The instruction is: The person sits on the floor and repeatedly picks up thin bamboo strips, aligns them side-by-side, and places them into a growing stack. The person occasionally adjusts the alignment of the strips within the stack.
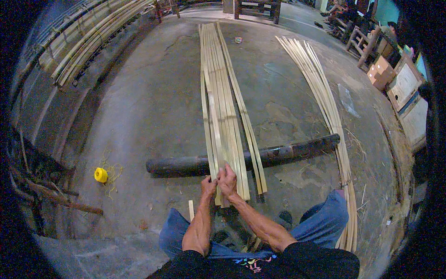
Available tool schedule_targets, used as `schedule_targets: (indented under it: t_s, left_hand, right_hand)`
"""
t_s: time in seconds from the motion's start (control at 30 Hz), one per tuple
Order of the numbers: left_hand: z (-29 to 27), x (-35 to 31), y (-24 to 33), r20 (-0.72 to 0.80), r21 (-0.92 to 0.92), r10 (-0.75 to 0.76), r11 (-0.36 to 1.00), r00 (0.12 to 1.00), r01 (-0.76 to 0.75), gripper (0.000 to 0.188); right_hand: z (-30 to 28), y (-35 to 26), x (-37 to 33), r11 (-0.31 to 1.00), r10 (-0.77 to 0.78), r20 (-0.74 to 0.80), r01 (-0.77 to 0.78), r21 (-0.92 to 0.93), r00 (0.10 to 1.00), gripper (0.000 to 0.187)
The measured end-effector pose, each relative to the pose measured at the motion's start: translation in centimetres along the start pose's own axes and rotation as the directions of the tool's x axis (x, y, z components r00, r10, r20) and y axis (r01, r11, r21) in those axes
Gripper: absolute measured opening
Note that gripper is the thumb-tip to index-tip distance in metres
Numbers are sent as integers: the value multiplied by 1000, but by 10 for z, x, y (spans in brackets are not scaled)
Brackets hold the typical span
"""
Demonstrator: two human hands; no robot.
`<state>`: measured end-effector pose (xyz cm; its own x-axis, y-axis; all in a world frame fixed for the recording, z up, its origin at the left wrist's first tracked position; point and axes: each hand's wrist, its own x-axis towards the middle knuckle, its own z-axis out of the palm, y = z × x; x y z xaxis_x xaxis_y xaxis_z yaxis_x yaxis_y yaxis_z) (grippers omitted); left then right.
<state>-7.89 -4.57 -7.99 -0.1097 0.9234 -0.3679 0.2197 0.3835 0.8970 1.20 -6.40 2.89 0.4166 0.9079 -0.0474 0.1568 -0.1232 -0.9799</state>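
Observation:
Long, pale bamboo strips (pixel 228 125) lie side by side in front of me, their near ends resting across a dark round pole (pixel 181 166). One brighter strip (pixel 215 116) runs on top of the row toward my hands. My left hand (pixel 209 186) is closed around its near part, at the row's left edge. Close beside it, my right hand (pixel 227 182) is closed too, thumb up, over the same strip. A blur just above the right fingers hides the exact grip. A pair of strips (pixel 246 125) lies slightly apart on the right.
Another bundle of bamboo strips (pixel 332 116) stretches along my right side, past my knee. A yellow roll of twine (pixel 101 175) sits on the floor at left. More long strips (pixel 88 39) are stacked far left. Cardboard boxes (pixel 381 73) and seated people are at far right.

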Motion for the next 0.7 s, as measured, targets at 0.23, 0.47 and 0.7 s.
schedule_targets:
  t_s: [0.23, 0.47, 0.7]
  left_hand:
    - [3, -1, -5, 40, -237, 62, 970, 997, -51, 33]
    - [-5, -13, 22, 100, -266, 203, 949, 974, -170, 49]
    - [-7, -14, 28, 130, -212, 165, 968, 978, -135, 51]
  right_hand:
    - [-31, 31, 16, 999, -38, -28, 37, -39, 999, 29]
    - [-36, 23, 11, 1000, 2, -22, -2, -28, 1000, 25]
    - [-6, 64, 16, 987, 41, 65, -31, -155, 997, 17]
